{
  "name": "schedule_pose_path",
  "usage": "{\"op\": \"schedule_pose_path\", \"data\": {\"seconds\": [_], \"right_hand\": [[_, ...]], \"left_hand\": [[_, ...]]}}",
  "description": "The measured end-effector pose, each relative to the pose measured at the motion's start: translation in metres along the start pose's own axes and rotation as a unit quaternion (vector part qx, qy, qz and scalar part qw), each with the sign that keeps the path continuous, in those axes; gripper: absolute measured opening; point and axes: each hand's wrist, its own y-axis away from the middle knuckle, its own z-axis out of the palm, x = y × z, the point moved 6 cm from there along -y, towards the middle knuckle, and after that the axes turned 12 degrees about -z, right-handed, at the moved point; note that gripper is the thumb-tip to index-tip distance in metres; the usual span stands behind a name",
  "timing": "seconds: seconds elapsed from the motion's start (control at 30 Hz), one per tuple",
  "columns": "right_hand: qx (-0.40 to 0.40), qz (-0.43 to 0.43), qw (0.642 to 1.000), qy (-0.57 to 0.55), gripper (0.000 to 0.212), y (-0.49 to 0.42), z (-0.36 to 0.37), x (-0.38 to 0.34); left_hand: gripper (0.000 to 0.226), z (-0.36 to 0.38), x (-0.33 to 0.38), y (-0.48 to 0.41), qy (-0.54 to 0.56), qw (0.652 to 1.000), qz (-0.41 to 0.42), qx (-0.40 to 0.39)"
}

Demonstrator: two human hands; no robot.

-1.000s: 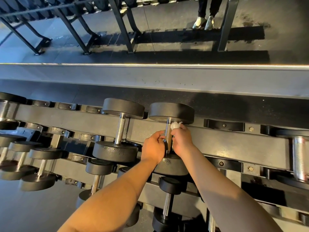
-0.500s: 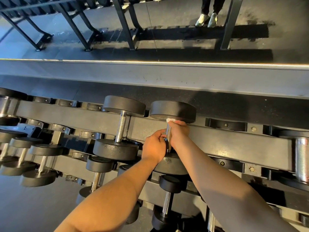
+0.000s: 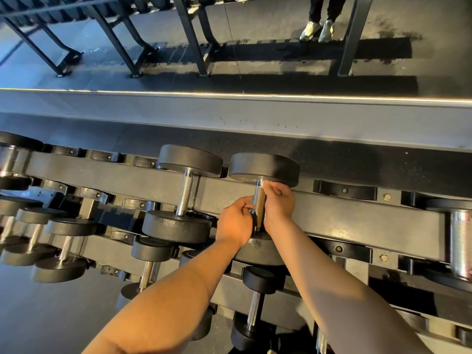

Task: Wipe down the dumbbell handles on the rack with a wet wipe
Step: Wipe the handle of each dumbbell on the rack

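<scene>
Dark floor (image 3: 357,162) runs across mid-frame under a grey ledge (image 3: 229,111), with someone's shoes (image 3: 316,29) at upper right. The rack (image 3: 344,221) crosses the lower half, loaded with dumbbells. One handle (image 3: 259,200) at centre is mid-wipe, and probably many remain. The left hand (image 3: 235,223) curls round its lower part. The right hand (image 3: 279,205) wraps the upper part, with the wipe (image 3: 264,183) peeking from the fist's top.

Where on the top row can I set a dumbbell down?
Empty cradle right of the held dumbbell, before the chrome dumbbell. More cradles left of the neighbouring dumbbell. Crowded around the handle, between left hand and right hand.
</scene>
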Motion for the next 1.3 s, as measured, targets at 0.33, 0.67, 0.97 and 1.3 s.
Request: {"op": "schedule_pose_path", "data": {"seconds": [0.33,0.67,0.97,1.3], "right_hand": [[-0.122,-0.026,0.959,0.253,0.019,-0.008,-0.007,0.0],[-0.2,-0.149,0.848,0.468,0.022,0.014,-0.014,-0.011],[-0.168,-0.152,0.829,0.512,0.011,0.026,-0.001,-0.013],[-0.236,-0.03,0.74,0.629,0.009,0.052,0.003,-0.013]], "left_hand": [[0.041,-0.001,0.001,0.002,0.038,0.999,-0.011,-0.002],[0.031,-0.003,-0.025,-0.021,0.047,0.994,-0.023,-0.091],[0.037,0.004,-0.031,-0.032,0.04,0.983,0.005,-0.18],[0.038,0.006,-0.037,-0.039,0.013,0.973,0.054,-0.225]]}}
